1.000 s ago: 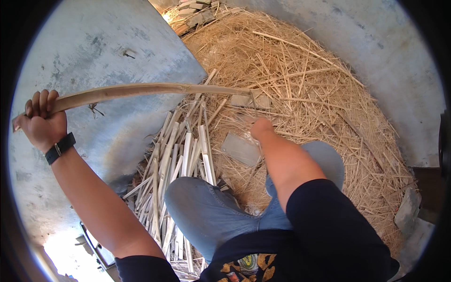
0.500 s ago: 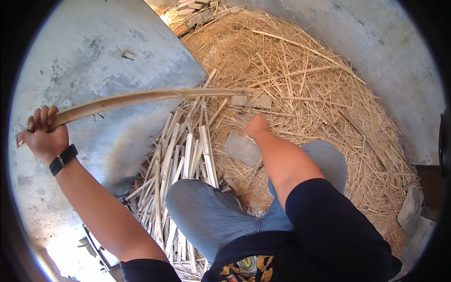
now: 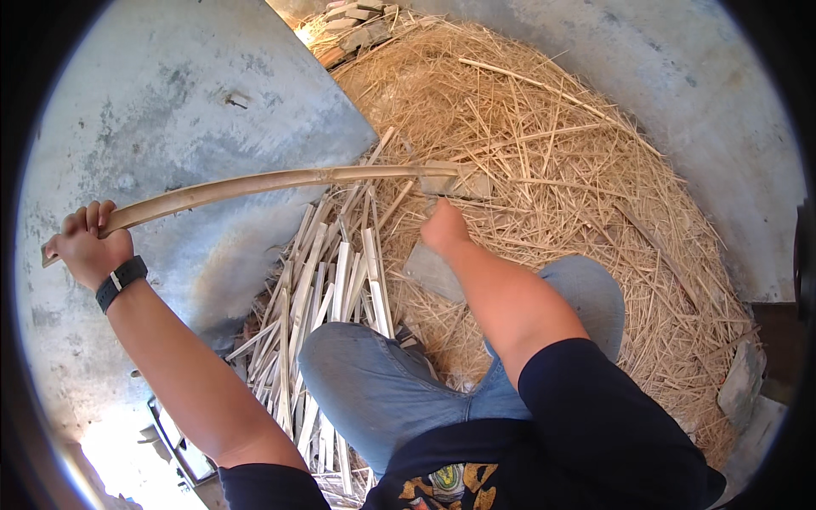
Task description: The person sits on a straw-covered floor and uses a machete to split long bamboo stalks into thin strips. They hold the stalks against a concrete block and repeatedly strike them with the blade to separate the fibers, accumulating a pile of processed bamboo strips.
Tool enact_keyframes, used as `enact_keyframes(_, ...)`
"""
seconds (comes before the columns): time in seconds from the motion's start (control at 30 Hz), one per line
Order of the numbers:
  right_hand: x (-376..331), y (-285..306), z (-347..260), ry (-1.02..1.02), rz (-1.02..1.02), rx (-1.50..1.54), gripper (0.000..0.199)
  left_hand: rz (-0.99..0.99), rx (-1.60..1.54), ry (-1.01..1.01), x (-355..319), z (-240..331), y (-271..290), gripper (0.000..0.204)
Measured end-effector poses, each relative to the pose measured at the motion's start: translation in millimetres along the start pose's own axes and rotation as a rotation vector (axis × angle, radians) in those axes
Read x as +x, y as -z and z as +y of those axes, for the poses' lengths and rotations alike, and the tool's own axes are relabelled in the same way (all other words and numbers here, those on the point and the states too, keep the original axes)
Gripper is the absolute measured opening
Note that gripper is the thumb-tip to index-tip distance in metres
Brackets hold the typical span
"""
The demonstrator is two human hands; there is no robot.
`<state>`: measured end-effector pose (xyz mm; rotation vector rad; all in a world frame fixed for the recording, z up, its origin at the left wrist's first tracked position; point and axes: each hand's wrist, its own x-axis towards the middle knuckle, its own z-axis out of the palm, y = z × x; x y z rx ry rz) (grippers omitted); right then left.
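A long, half-round split bamboo strip [image 3: 255,183] runs across the view, slightly bowed. My left hand [image 3: 92,242], with a dark watch on its wrist, grips the strip's left end. At its far end the strip lies over a small greyish block [image 3: 478,185] on the straw-strewn floor. Just below that end, my right hand [image 3: 444,228] is closed in a fist, knuckles away from me. Whatever it holds is hidden, though a thin dark line shows beside the block. A flat grey slab [image 3: 432,270] lies under my right wrist.
Several split strips [image 3: 331,289] are piled left of my bent knee. Shavings and thin slivers [image 3: 544,170] cover the floor. A grey wall [image 3: 187,102] stands at the left, and another wall [image 3: 680,102] curves along the right. Stacked bricks [image 3: 357,30] sit at the far corner.
My left hand has shifted slightly right and down with the strip. My right hand has moved left, closer beneath the strip's far end.
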<state>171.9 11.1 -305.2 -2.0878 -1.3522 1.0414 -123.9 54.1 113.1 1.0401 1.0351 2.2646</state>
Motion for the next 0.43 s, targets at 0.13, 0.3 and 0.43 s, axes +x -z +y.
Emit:
enact_keyframes(0.13, -27.7, 24.7, -30.7, 0.224, -0.039, -0.030, 0.037, -0.173, -0.041, -0.011, 12.1, 4.4, 13.6, 0.041)
enact_keyframes(0.3, 8.3, -10.4, 32.2, -0.158, 0.019, -0.025, 0.037, -0.101, -0.009, 0.002, -14.7, 7.2, -0.4, 0.046)
enact_keyframes(0.43, 1.4, -4.5, 14.2, -0.161, -0.024, 0.038, 0.044, -0.096, -0.042, 0.017, 2.4, 3.8, 17.9, 0.045)
